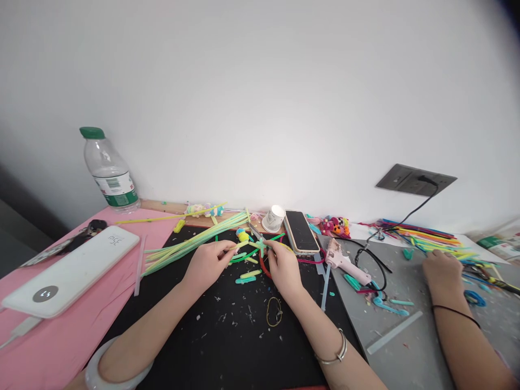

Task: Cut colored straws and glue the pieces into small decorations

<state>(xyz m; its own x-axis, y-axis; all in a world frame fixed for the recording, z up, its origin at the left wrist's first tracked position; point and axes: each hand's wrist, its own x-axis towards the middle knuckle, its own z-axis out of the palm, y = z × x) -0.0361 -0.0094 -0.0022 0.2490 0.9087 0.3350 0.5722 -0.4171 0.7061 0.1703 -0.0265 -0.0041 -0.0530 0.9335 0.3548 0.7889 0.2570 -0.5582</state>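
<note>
Over the black mat [195, 336], my left hand [208, 265] pinches the end of a short pale yellow pipe cleaner [240, 245] between thumb and fingertips. My right hand [284, 269] is closed, its fingertips at a mint green pipe cleaner piece [261, 248]; the grip is partly hidden. Just beyond the fingers lie scissors [255, 232] and a small yellow and blue fuzzy piece [242, 235]. Short teal and yellow pipe cleaner pieces [248, 277] lie between my hands. A bundle of light green pipe cleaners [195, 241] rests beyond my left hand.
Along the wall stand a bottle [109, 173], a paper cup [274, 218] and a phone [301, 232]. A white power bank [77, 268] lies left on pink paper [117, 303]. Rightward are a corded glue gun [345, 264] and another person's hand [442, 273]. A rubber band [273, 312] lies nearby.
</note>
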